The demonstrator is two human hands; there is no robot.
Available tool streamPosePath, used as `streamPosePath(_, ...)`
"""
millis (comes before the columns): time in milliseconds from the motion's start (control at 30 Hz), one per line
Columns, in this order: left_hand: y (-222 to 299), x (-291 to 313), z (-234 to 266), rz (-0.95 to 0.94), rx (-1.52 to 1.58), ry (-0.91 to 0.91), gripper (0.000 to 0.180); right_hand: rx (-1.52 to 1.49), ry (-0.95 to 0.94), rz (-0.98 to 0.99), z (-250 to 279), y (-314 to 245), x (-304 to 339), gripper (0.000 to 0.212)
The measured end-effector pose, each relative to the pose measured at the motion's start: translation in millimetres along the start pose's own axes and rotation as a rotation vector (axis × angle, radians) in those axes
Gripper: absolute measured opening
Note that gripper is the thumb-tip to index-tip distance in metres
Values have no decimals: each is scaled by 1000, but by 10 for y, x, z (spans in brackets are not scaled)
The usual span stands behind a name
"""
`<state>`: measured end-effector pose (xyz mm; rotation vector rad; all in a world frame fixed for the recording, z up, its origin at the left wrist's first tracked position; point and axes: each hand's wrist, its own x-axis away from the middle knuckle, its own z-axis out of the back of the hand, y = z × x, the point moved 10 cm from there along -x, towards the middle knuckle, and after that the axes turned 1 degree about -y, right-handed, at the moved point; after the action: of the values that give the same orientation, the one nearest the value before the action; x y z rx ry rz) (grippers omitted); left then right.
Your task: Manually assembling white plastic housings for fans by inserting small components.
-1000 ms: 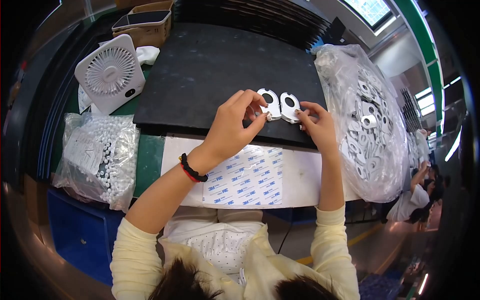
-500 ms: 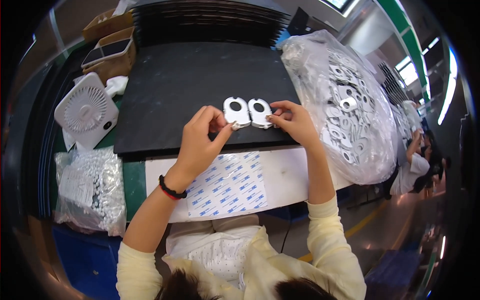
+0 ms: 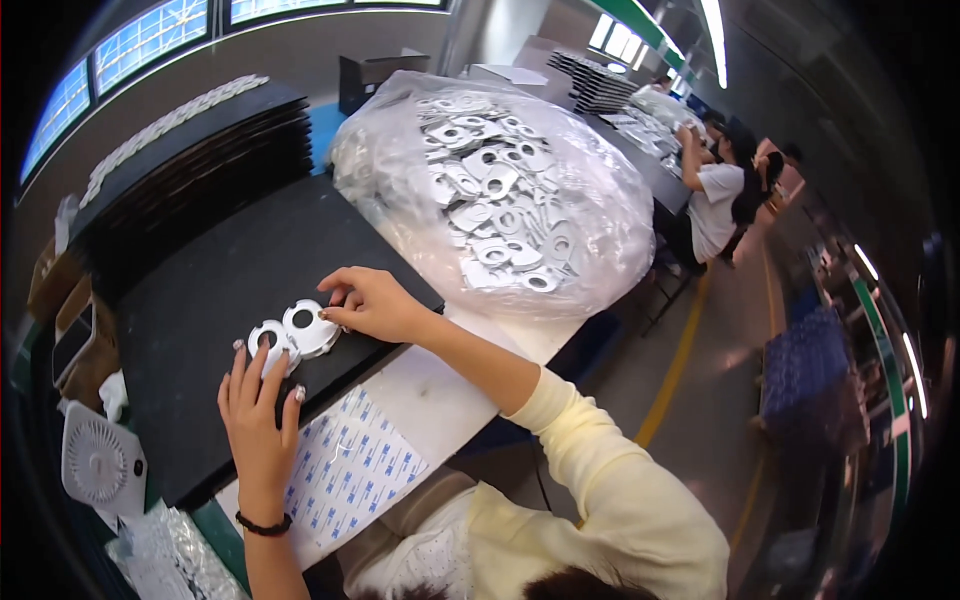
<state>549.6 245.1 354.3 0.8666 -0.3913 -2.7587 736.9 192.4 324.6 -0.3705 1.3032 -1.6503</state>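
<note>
Two white plastic plates with round holes lie side by side on the black board (image 3: 215, 265). My left hand (image 3: 262, 425) rests with its fingers spread over the lower edge of the left plate (image 3: 262, 338), the thumb held apart. My right hand (image 3: 378, 305) is at the right plate (image 3: 303, 319), fingers curled and a fingertip touching its right edge. Below the board a sheet with a blue printed pattern (image 3: 355, 462) lies on the white table edge.
A large clear bag (image 3: 600, 215) full of similar white plates stands right of the board. Stacked black boards (image 3: 200, 170) rise behind. At the left are a white fan (image 3: 100, 460) and a bag of small white parts (image 3: 175, 555). A co-worker (image 3: 720, 190) is at the far right.
The view has swung right, bringing the bag of plates toward the middle. My left fingers have spread out from their pinch. My right hand stays at the edge of the right plate.
</note>
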Motion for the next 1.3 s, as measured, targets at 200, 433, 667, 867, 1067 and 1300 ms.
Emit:
streamPosePath(200, 14, 9, -174, -16, -60, -154, 47, 96, 188, -35, 440, 67, -81, 23)
streamPosePath(433, -86, 33, -208, 15, 8, -191, 48, 237, 51, 235, 130, -237, -49, 15)
streamPosePath(667, -101, 43, -189, -4, 18, -160, 51, 357, -102, 65, -78, -204, 14, 16)
streamPosePath(867, -97, 62, -166, -23, -5, -152, 51, 468, -89, 105, -177, -238, 2, 18)
streamPosePath(1067, -62, 42, -111, -17, 23, -139, 50, 447, -65, 125, -135, -255, -14, 20)
streamPosePath(1300, -80, -23, -14, -31, 173, 8, 47, 359, 118, 130, 108, -190, -18, 29)
